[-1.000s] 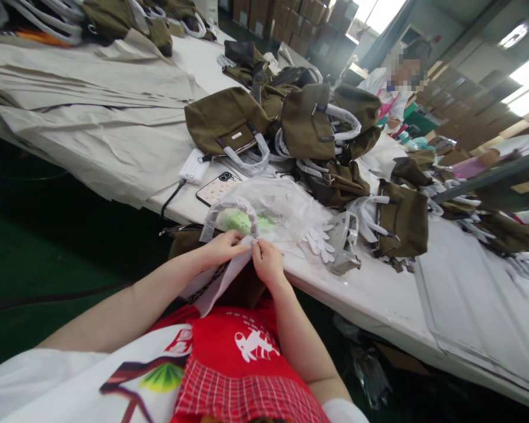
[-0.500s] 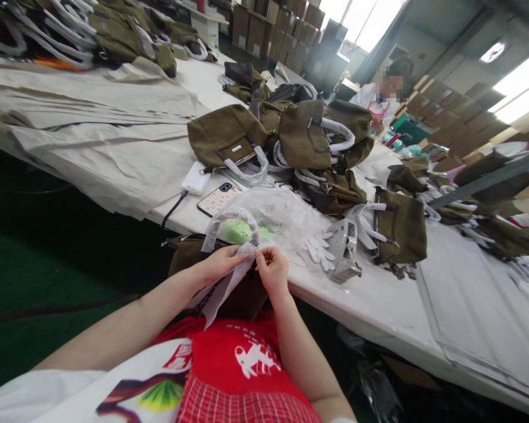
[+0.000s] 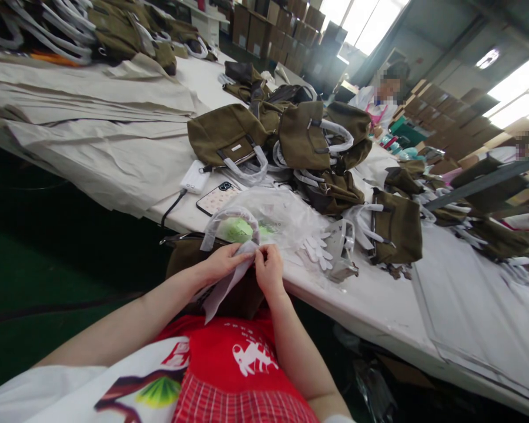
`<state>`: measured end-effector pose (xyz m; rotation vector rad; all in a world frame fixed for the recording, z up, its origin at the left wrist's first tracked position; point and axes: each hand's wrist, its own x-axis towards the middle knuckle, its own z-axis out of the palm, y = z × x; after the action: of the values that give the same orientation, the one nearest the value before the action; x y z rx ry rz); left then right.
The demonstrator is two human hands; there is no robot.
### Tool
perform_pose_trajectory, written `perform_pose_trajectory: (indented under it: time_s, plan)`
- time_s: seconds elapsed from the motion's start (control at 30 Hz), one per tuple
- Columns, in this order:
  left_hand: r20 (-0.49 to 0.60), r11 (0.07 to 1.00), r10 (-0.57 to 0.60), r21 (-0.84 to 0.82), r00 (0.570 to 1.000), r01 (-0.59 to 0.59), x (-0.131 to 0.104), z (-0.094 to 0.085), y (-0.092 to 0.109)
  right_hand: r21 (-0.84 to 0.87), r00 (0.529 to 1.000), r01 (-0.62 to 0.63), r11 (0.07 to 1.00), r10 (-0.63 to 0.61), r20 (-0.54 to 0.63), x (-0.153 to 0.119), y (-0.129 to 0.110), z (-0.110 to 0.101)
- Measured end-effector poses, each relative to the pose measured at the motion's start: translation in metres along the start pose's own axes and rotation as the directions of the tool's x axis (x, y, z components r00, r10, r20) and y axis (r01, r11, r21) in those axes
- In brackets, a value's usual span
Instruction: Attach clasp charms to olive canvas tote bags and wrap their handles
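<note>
A dark olive handbag (image 3: 180, 257) rests against the table edge at my lap, its arched handle (image 3: 252, 221) covered in thin white wrapping. My left hand (image 3: 226, 262) is closed on a white wrapping strip (image 3: 223, 292) at the handle's near end, and the strip's loose end hangs toward my apron. On the other side of that spot, my right hand (image 3: 268, 268) is pinched at the strip's upper edge. Exactly what its fingertips grip is hidden. Just beyond the handle lies a clear plastic bag (image 3: 286, 214) with something green under or in it.
A patterned phone (image 3: 218, 198) and a white power bank (image 3: 196, 177) with a cable lie left of the plastic. White cut pieces (image 3: 318, 251) and a metal tape dispenser (image 3: 344, 249) are to the right. Olive handbags (image 3: 304, 138) are heaped behind. A person (image 3: 379, 103) stands across the table.
Both hands stay at the same spot on the handle; the right hand's fingers have shifted slightly. The view has turned a little, and another person shows at the far right edge.
</note>
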<state>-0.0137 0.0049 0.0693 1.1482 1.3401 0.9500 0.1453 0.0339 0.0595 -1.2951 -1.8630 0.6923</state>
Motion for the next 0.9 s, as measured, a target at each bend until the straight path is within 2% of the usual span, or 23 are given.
perform_pose_trajectory:
  time_s: [0.17,0.3,0.43,0.57,0.63,0.7,0.77,0.83,0.9]
  plan:
    - [0.046,0.997,-0.020,-0.080,0.999,0.024,-0.003,-0.002,-0.001,-0.017,0.996,-0.089,0.996,0.090,0.007,0.002,0.000,0.004]
    - [0.132,0.980,-0.040,-0.188,0.990,0.064,-0.002,-0.004,-0.008,-0.059,0.997,-0.079,0.995,0.078,-0.015,0.003,-0.003,0.007]
    - [0.043,0.996,-0.004,-0.084,0.999,0.008,0.003,0.001,-0.015,-0.087,0.994,-0.088,0.992,0.083,-0.069,0.007,-0.003,0.012]
    - [-0.047,0.998,-0.029,-0.048,0.998,0.027,0.007,0.007,-0.018,0.015,0.990,-0.125,0.992,0.126,-0.060,0.009,-0.003,0.009]
    - [-0.049,0.994,-0.058,-0.099,0.997,0.053,0.007,0.007,-0.018,0.054,0.993,-0.072,0.996,0.077,-0.086,0.003,-0.007,0.002]
    - [-0.046,0.987,-0.061,-0.154,0.997,0.054,0.008,0.006,-0.015,0.027,0.996,0.038,0.999,-0.036,-0.081,-0.008,-0.013,-0.005]
    - [-0.026,0.964,-0.101,-0.251,0.994,0.092,0.008,0.005,-0.012,-0.021,0.987,0.162,0.987,-0.162,0.022,-0.023,-0.018,-0.011]
    - [0.044,0.905,-0.197,-0.375,0.979,0.199,0.006,0.004,-0.006,-0.057,0.953,0.265,0.963,-0.253,0.167,-0.038,-0.020,-0.013]
    - [0.130,0.829,-0.292,-0.460,0.948,0.318,0.005,0.003,0.000,-0.121,0.916,0.340,0.932,-0.300,0.264,-0.049,-0.020,-0.012]
